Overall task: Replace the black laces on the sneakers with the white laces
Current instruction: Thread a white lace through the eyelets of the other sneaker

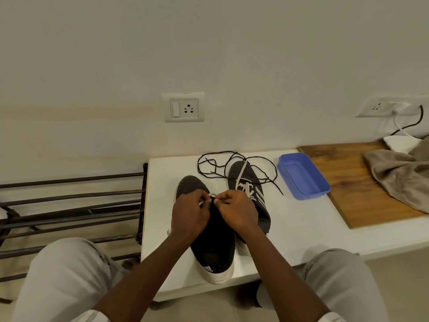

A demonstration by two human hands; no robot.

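The white lace is pinched by the curled fingertips of the left hand and right hand, over the near sneaker beneath the grip. Both ends are best kept even and drawn snug. Beyond the grip are counted a second sneaker, already white-laced, tangled black laces and one blue tray.
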